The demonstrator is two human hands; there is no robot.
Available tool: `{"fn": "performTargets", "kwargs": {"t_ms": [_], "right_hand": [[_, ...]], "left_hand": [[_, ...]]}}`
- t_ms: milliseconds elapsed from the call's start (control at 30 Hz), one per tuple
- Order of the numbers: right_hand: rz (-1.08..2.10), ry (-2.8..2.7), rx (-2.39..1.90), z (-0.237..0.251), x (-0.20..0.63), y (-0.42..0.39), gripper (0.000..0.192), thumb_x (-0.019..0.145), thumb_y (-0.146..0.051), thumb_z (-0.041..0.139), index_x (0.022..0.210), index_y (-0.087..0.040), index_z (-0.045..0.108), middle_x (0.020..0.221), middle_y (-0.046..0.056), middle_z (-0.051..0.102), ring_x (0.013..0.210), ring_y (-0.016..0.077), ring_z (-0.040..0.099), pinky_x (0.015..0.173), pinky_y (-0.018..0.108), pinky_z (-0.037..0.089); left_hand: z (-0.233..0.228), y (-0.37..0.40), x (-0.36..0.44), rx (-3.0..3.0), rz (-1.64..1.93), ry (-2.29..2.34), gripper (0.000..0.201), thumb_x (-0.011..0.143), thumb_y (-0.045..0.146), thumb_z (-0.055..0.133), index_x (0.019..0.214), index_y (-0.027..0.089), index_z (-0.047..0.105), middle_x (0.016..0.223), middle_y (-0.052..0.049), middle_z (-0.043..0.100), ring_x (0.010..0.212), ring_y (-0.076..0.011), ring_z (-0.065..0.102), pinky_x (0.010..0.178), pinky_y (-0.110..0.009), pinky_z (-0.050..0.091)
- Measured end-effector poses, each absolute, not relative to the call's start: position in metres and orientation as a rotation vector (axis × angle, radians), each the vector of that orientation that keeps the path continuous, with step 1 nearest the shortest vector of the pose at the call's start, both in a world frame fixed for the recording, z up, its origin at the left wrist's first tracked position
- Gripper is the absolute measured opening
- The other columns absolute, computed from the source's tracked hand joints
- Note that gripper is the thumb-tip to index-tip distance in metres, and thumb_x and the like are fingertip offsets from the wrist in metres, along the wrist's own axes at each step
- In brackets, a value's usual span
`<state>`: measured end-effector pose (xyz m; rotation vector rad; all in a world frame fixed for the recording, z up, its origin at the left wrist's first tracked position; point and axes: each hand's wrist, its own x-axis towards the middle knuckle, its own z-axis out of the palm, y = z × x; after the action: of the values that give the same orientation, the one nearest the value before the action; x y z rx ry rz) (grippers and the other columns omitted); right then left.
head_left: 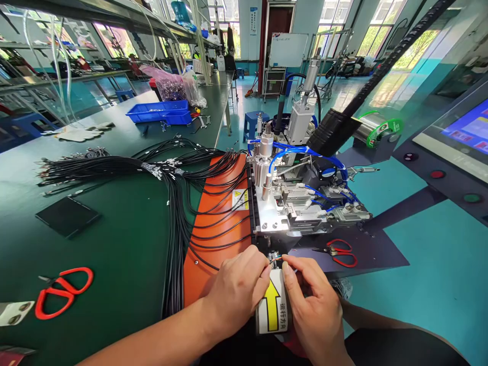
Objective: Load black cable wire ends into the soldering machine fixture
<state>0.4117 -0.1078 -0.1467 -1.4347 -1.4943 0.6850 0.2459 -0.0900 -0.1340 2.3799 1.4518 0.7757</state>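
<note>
head view: we pinch thin wires (pixel 277 257) with left hand (pixel 238 287) and right hand (pixel 314 305) at the machine (pixel 301 203), over a green bench (pixel 122 244) in a bright workshop.

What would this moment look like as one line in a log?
left hand: pinching thin wires | right hand: pinching same wires | place: front of machine, above arrow label

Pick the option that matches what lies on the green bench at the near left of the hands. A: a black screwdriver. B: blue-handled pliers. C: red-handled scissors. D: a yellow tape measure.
C: red-handled scissors lie on the green bench, left of the left hand; the right hand is beside it, both at the front of the machine.
</note>
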Motion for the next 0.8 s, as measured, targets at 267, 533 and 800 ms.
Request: {"fn": "performTargets", "kwargs": {"t_ms": [267, 533, 800], "right_hand": [[1.017, -1.282, -1.459, -0.150, 0.412, -0.103, 0.024, 0.091, -0.043, 0.062, 0.095, -0.020, 0.070, 0.090, 0.004, 0.067, 0.076, 0.0160, 0.063, 0.064, 0.024, 0.051], [0.883, -1.432, -1.453, -0.150, 0.405, -0.105, 0.021, 0.092, -0.037, 0.059, 0.084, -0.019, 0.067, 0.079, 0.002, 0.062, 0.066, 0.0137, 0.055, 0.062, 0.025, 0.045], [1.322, -1.182, -1.449, -0.145, 0.427, -0.087, 0.036, 0.088, -0.053, 0.063, 0.091, -0.017, 0.068, 0.072, 0.002, 0.058, 0.059, 0.0126, 0.047, 0.051, 0.023, 0.036]], "left_hand": [[-0.133, -0.090, 0.246, 2.373, 0.772, 1.470, 0.021, 0.099, 0.023, 0.043, 0.087, 0.018, 0.059, 0.078, -0.002, 0.056, 0.070, -0.0164, 0.055, 0.062, -0.029, 0.039], [-0.134, -0.088, 0.246, 2.250, 0.883, 1.407, 0.016, 0.098, 0.021, 0.047, 0.090, 0.018, 0.060, 0.081, -0.002, 0.057, 0.071, -0.0149, 0.055, 0.063, -0.027, 0.042], [-0.132, -0.088, 0.245, 2.220, 0.854, 1.399, 0.016, 0.098, 0.021, 0.046, 0.091, 0.018, 0.060, 0.082, -0.002, 0.058, 0.072, -0.0151, 0.055, 0.063, -0.027, 0.042]]}}
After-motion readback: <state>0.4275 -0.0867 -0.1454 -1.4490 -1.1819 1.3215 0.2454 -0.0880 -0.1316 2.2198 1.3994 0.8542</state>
